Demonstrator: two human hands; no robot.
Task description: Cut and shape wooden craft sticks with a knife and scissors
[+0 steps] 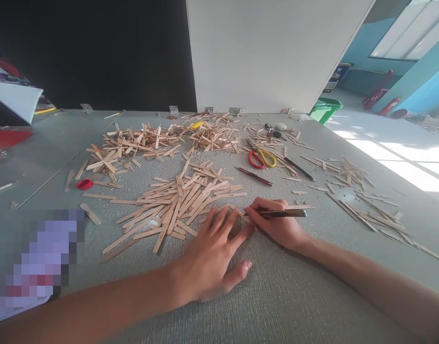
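A dark pen (289,213) is gripped in my right hand (278,224), its tip down by a small wooden stick (242,214) on the table. My left hand (214,248) lies palm down with its fingers spread, the fingertips on or beside sticks at the right edge of a heap. That heap of flat wooden sticks (176,203) spreads out beyond and to the left of my left hand. Whether a stick is pressed under the left fingertips is hard to tell.
Behind lie more stick piles (144,138), scissors with red and yellow handles (262,158), a dark red pencil (254,176), a black pen (298,168) and keys (273,131). A red ring (84,184) sits left. Loose sticks (369,210) lie right. A panel (269,52) stands behind.
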